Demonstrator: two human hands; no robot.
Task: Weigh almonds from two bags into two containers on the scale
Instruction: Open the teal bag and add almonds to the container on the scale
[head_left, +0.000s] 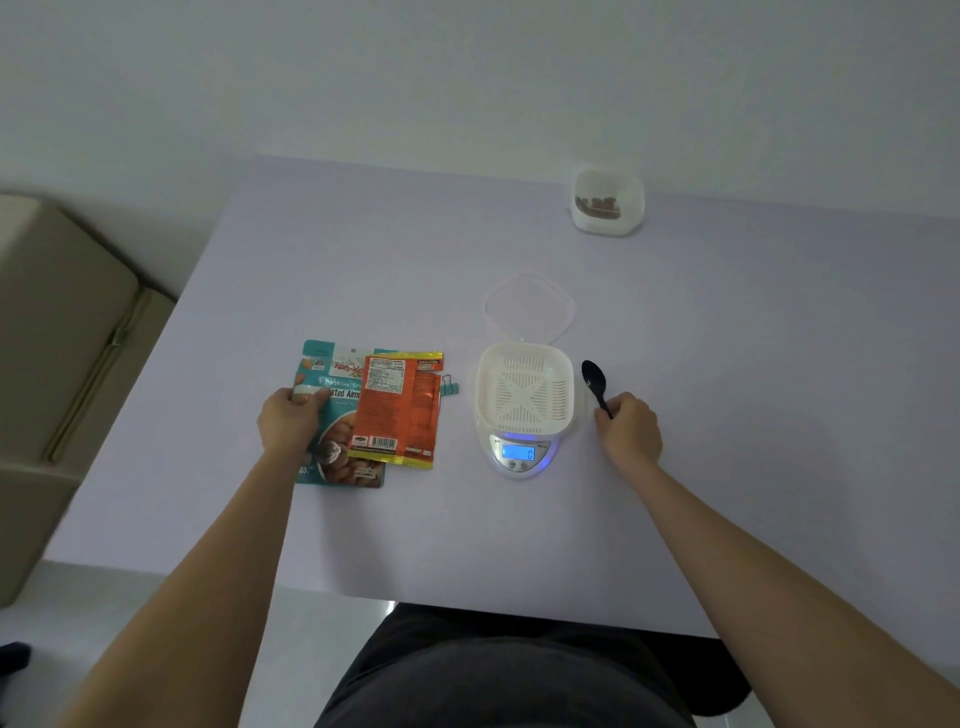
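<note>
A white perforated container (524, 389) was seated on the white digital scale (519, 453) at frame centre. Left of it, a teal almond bag (337, 415) under an orange foil bag (397, 410) was gripped by the left hand (291, 421); a black plastic spoon (595, 382) was held by the right hand (628, 431).

glossy foil bags (397, 410), matt plastic spoon (595, 383)
</note>
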